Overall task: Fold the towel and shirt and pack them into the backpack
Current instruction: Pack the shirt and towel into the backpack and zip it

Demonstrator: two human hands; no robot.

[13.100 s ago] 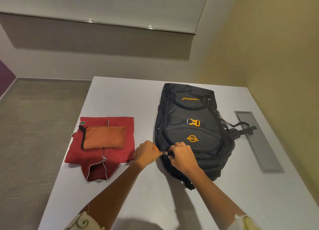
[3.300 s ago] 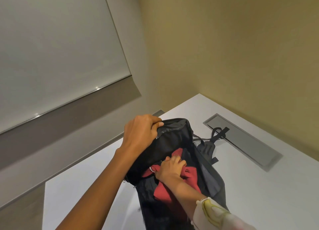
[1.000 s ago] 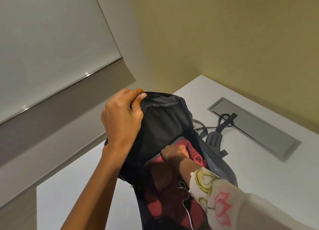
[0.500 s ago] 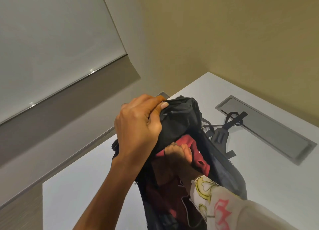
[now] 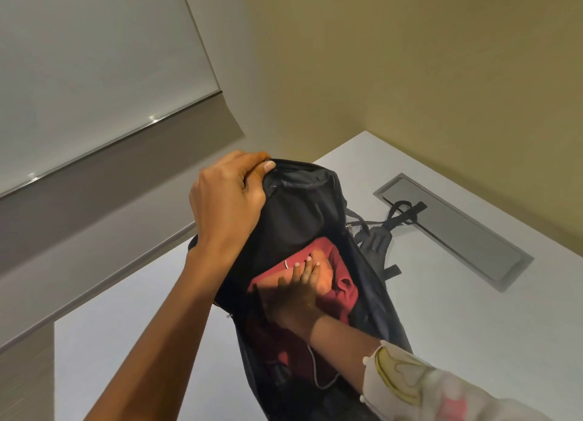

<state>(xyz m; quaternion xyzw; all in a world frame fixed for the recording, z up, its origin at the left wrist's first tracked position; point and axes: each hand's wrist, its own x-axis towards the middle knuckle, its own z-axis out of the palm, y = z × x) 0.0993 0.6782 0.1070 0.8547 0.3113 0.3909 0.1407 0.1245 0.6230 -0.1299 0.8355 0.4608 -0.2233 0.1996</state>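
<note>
no text, label, brand or number can be read here. the backpack (image 5: pixel 303 206) shows only plain black fabric to the cam. the sleeve (image 5: pixel 410 386) has a yellow & pink print, shapes only, no letters.
</note>
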